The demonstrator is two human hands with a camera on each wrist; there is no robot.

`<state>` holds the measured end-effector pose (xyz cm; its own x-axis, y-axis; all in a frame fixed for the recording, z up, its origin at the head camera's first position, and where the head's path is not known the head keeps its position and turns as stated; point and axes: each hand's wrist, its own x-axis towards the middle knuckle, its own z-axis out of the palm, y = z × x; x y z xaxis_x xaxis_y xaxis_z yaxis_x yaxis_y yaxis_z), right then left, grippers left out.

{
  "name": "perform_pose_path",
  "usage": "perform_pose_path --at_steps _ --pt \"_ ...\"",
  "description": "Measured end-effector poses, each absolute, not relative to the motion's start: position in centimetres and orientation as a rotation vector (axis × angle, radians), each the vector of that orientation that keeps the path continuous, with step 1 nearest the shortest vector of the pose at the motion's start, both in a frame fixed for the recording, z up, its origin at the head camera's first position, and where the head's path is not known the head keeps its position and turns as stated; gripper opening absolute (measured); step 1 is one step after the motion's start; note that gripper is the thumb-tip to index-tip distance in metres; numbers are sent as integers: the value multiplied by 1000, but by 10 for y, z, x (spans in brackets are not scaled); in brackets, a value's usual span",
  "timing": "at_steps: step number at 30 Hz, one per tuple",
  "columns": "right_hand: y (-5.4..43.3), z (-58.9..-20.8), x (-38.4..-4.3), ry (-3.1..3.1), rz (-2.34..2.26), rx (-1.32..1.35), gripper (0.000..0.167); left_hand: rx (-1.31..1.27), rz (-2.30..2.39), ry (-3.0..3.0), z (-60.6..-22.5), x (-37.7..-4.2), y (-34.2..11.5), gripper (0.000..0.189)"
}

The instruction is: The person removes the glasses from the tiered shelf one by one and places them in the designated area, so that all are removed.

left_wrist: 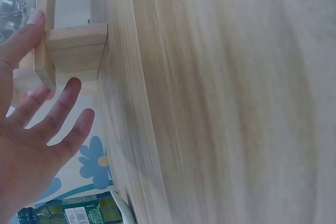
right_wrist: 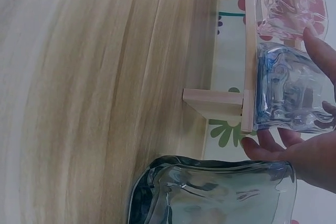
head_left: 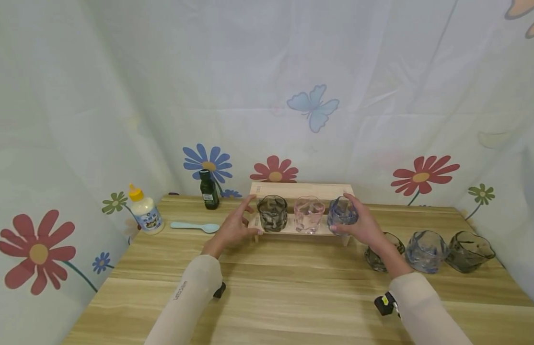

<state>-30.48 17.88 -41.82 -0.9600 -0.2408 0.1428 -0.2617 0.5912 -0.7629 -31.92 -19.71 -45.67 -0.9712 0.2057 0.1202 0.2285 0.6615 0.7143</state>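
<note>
A small two-step wooden rack point(head_left: 301, 189) stands at the back of the table with a row of glass cups on its lower step. At its right end my right hand point(head_left: 367, 229) holds a blue glass cup point(right_wrist: 286, 90), thumb on the near side and fingers round the far side. A pink glass cup point(head_left: 308, 218) is in the middle, a dark grey glass cup point(head_left: 272, 215) at the left. My left hand point(left_wrist: 31, 150) is at the rack's left end beside the grey cup, its thumb at the step's edge and the other fingers spread, gripping no cup.
Right of the rack stand several more cups: a dark one point(head_left: 375, 258) partly behind my right arm, a blue one point(head_left: 426, 254) and a grey one point(head_left: 470, 254). To the left are a yellow-capped bottle point(head_left: 148, 215), a pale blue spoon point(head_left: 193, 226) and a dark green bottle point(head_left: 209, 191). A flowered curtain hangs behind.
</note>
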Motion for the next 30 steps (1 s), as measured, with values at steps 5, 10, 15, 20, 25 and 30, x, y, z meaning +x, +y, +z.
perform_pose_path --at_steps 5,10,15,20,25,30 --pt "179 -417 -305 -2787 1338 430 99 -368 -1228 -2837 -457 -319 -197 105" --pt "179 -418 -306 -2790 1345 424 100 -364 -1242 -2838 -457 -320 -197 106" --pt "180 -420 -309 -2778 1336 430 100 -364 -1240 -2839 -457 -321 -197 106" --pt "181 -422 -311 -2764 1333 430 102 -373 -1235 -2835 -458 -320 -197 105" --pt "181 -423 -311 -2761 1315 431 101 -370 -1248 -2831 -458 -320 -197 105" --pt "181 -423 -312 -2765 1306 428 101 -366 -1259 -2827 -457 -319 -197 106"
